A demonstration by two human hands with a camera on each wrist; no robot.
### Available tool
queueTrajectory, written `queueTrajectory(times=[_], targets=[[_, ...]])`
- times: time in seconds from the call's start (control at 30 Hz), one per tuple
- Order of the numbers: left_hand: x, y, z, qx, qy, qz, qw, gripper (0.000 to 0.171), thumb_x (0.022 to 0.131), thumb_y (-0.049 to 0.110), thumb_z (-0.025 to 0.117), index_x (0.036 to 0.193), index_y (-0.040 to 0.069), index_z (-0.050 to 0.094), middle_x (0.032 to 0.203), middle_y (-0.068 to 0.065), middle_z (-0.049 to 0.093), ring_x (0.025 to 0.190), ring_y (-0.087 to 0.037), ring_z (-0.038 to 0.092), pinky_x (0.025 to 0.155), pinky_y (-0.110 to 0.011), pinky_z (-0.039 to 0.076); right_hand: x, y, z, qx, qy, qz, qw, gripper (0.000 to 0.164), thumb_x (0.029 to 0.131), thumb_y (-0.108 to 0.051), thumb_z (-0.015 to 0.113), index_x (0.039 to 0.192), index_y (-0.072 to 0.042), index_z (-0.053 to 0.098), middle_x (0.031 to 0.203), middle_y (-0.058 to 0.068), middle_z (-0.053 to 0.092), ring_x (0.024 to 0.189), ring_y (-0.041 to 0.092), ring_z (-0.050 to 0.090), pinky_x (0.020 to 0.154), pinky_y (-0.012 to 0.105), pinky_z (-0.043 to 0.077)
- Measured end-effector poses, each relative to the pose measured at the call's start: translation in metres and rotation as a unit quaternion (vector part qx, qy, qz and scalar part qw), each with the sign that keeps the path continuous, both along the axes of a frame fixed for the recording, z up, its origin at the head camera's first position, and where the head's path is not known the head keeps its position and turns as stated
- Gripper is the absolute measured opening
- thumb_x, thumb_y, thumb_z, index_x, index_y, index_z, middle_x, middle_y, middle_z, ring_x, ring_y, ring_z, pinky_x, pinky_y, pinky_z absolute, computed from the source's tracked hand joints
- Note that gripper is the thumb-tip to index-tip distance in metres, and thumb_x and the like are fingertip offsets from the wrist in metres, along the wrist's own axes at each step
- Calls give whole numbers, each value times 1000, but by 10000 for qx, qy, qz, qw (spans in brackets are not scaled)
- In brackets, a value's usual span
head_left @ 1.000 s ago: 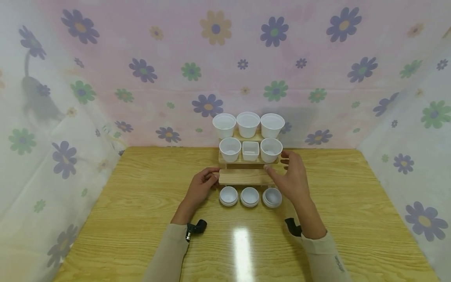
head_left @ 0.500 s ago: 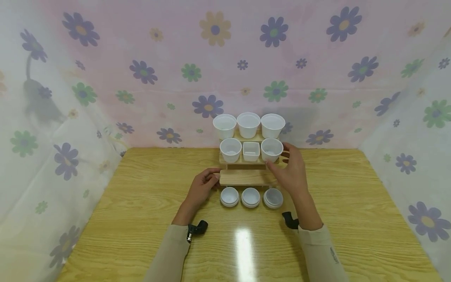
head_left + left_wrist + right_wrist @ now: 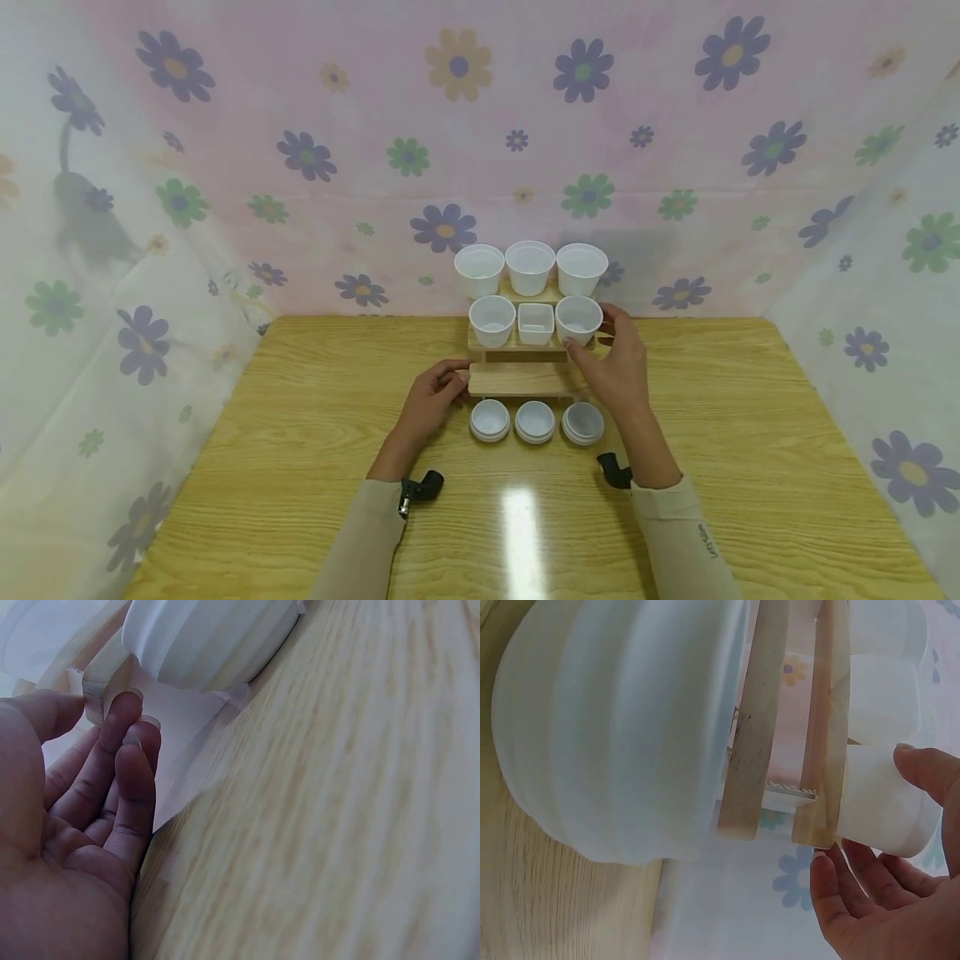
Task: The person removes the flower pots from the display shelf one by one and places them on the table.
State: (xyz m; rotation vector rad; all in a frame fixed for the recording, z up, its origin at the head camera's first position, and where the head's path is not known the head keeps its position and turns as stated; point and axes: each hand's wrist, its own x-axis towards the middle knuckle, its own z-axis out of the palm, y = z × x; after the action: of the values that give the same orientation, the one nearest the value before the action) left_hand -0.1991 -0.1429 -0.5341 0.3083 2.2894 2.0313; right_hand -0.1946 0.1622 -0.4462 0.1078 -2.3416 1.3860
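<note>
A tiered stand with wooden shelves (image 3: 525,379) stands on the table. My left hand (image 3: 433,400) pinches the left end of its lowest shelf; in the left wrist view, the thumb and fingertips meet the shelf's end (image 3: 101,694). On the middle shelf, my right hand (image 3: 618,362) grips the round white plastic cup (image 3: 579,321) at the right end, thumb in front and fingers around the far side. The right wrist view shows the thumb (image 3: 922,769) against that cup (image 3: 881,799), other fingers near the shelf's end. A small square white cup (image 3: 536,325) and another round cup (image 3: 492,322) share the shelf.
Three larger white cups (image 3: 530,268) stand on the top shelf, close to the flowered cloth wall (image 3: 337,225). Three small white ribbed bowls (image 3: 535,422) line up on the table (image 3: 315,433) in front of the stand, between the two forearms.
My right hand has moved slightly up and left, its thumb going from the lower shelf's edge onto the middle shelf's right cup. The left hand stays at the lowest shelf's end.
</note>
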Motion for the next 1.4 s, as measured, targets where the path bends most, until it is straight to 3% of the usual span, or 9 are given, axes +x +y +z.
queueTrajectory(times=[0.2,0.7,1.23,1.4], targets=[[-1,0,0,6,19,-20,10000,28,110,18,62,135,8,69,91,-11,72,85,-23,68,76,-30,57,0,0,-1,-107,9,-35,9999,72,87,-10,88,147,2,51,136,21,61,119,38,62,100,56,52],[-1,0,-3,-58,53,-28,10000,30,110,24,63,136,10,69,93,-17,72,87,-27,68,76,-30,57,8,6,1,-320,207,-3,9993,71,85,-6,89,145,5,51,135,23,62,115,39,65,97,52,54],[2,0,-1,-88,77,36,9999,30,110,20,62,136,7,69,91,-12,72,85,-22,68,75,-30,57,14,4,6,-235,390,-10,9990,72,85,-6,87,146,4,49,133,20,62,115,34,65,92,37,54],[3,1,0,-118,52,61,9999,30,110,21,62,136,10,69,92,-12,73,86,-23,68,76,-29,57,15,1,7,-240,436,62,9987,73,85,-4,87,147,4,49,134,20,62,115,34,64,92,46,55]])
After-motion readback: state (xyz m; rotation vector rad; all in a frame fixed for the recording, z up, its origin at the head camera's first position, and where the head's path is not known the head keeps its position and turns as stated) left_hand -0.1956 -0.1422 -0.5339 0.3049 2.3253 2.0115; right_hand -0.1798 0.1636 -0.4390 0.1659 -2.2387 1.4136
